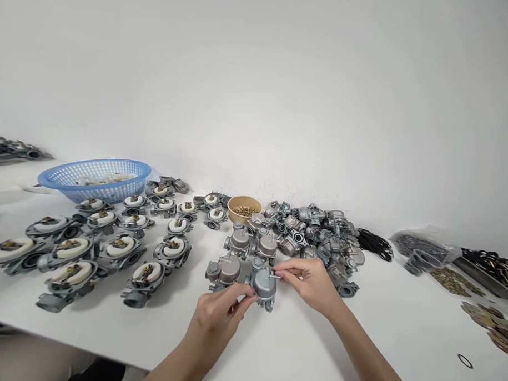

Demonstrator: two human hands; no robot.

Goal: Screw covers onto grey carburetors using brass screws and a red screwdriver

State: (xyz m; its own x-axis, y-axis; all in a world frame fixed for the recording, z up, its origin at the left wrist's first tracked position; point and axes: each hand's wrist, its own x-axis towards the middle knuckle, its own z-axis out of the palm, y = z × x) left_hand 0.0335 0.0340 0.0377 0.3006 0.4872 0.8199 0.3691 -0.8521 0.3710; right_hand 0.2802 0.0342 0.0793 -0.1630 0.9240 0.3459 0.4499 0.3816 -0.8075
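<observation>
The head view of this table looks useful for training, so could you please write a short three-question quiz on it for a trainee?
1. What lies in the tan bowl? A) black cords; B) small brass-coloured pieces; C) metal washers.
2. True or false: in the picture, the blue basket stands to the left of the tan bowl.
3. Fill in the blank: the fingers of the left hand and the right hand are both at the same grey ____.

Key: 1 B; 2 true; 3 metal part.
</observation>
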